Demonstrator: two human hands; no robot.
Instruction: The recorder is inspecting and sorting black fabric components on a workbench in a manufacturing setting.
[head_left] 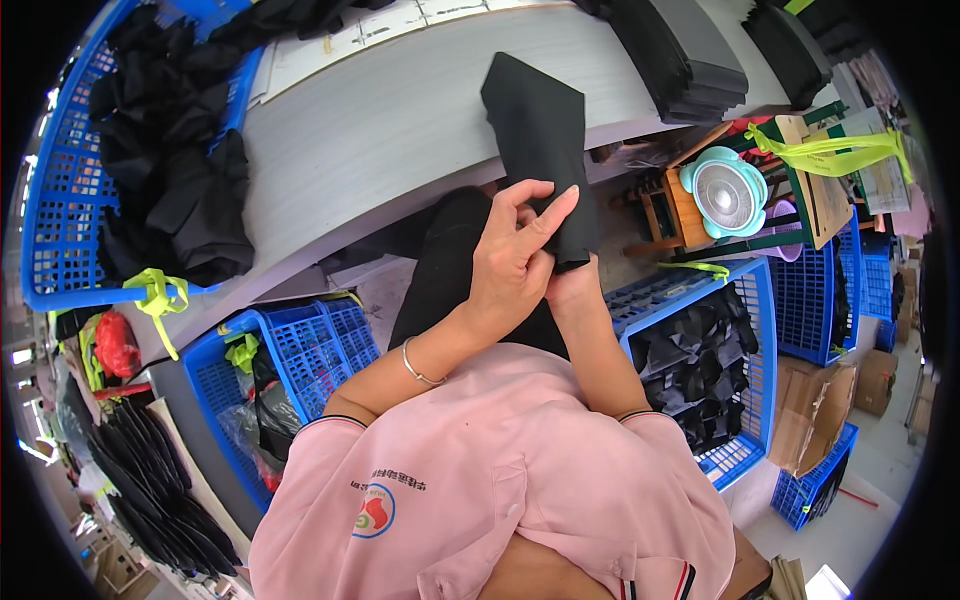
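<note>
A pale grey desk (380, 115) is stretching across the workroom, with a blue basket (60, 215) of black cloth (170, 100) sitting at its left and a stack of black pieces (690, 60) lying towards its right, probably keeping both within reach. The person is holding a narrow black piece (540, 125) in front of the body, its pointed far end extending over the desk. The left hand (508, 258) is laying half-bent fingers on the near part, seemingly steadying it; whether that grip is pinching cannot be told. The right hand (573, 280) is disappearing under or inside the near end, apparently supporting it, its grip being hidden.
</note>
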